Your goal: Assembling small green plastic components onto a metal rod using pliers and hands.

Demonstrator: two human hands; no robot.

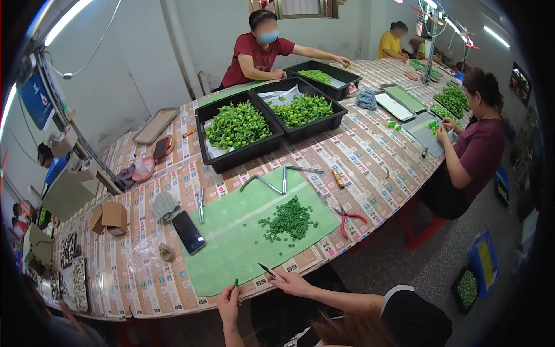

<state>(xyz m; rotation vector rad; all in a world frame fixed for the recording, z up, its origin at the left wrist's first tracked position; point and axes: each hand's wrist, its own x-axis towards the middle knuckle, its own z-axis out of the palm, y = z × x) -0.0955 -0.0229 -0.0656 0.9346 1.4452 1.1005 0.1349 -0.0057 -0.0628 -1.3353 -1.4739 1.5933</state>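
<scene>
At the near edge of the table, my left hand (229, 302) pinches a small dark green piece (236, 282) upright between its fingertips. My right hand (293, 284) is closed round a slim pen-like tool (268, 270) with a dark pointed end, aimed left; its exact kind is too small to tell. Both hands are just at the front of a light green mat (222, 260). On the mat, beyond my right hand, lies a loose pile of small dark green rings (292, 221), several of them scattered round it.
A dark phone (188, 232) lies on the mat's left side, red-handled pliers (351, 217) on its right. Thin metal strips (284, 180) lie along its far edge. Beyond stand black trays (214, 157) of green and yellow pieces. Co-workers sit across and to the right.
</scene>
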